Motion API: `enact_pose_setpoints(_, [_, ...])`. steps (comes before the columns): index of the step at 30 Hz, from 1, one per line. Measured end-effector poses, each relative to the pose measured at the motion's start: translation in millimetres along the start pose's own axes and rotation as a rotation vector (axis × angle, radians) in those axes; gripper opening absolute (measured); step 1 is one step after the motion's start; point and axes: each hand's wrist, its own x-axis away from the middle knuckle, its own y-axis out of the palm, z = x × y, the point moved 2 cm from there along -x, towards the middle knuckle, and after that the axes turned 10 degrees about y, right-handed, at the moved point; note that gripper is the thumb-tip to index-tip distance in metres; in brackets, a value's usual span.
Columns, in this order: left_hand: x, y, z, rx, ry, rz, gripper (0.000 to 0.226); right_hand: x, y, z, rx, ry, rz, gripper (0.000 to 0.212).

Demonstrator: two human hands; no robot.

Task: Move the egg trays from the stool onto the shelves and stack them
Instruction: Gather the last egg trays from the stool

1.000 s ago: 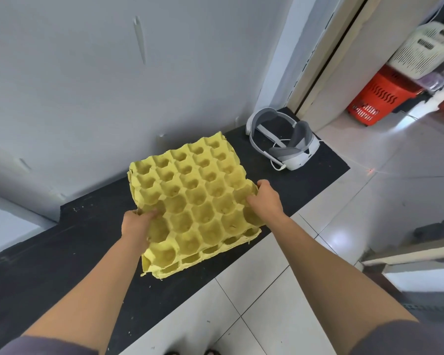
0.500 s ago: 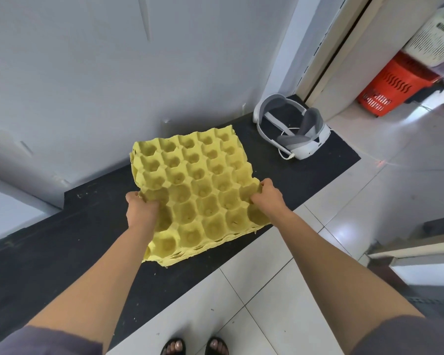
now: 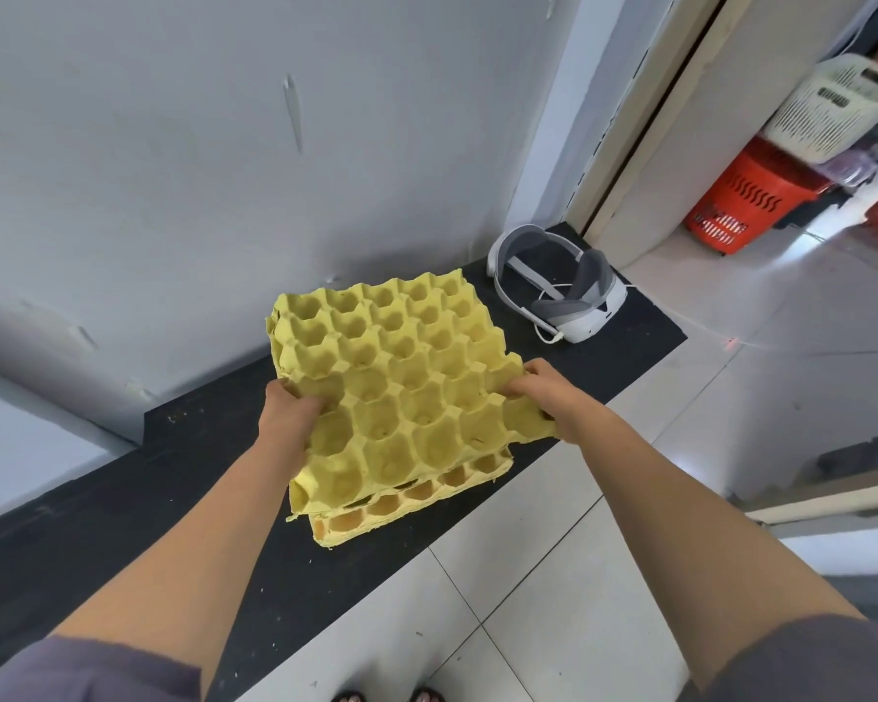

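A yellow egg tray (image 3: 401,387) is held tilted, its near edge raised above another yellow egg tray (image 3: 406,504) that lies on the black shelf (image 3: 123,499). My left hand (image 3: 290,412) grips the upper tray's left edge, thumb curled into a cup. My right hand (image 3: 538,392) grips its right edge. Only the near strip of the lower tray shows under the upper one. The stool is not in view.
A white and grey headset (image 3: 558,291) lies on the shelf's right end. A grey wall backs the shelf. White floor tiles (image 3: 528,575) lie in front. A red basket (image 3: 746,200) and a white basket (image 3: 832,103) stand beyond the doorway at the right.
The upper tray has been lifted and tipped, so a gap opened and the lower tray's near edge now shows. Both hands keep their grips on its sides.
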Motion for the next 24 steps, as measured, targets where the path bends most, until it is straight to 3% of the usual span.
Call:
enact_pose_setpoints(11, [44, -27, 46, 0.006, 0.036, -0.016, 0.07, 64, -15, -16, -0.046, -0.002, -0.09, 0.041])
enact_pose_setpoints(21, [107, -73, 148, -0.041, 0.235, -0.072, 0.064, 183, -46, -63, -0.111, -0.13, 0.061, 0.042])
enact_pose_setpoints(24, [127, -87, 174, -0.036, 0.295, -0.061, 0.068, 214, -52, -70, -0.136, -0.207, 0.122, 0.068])
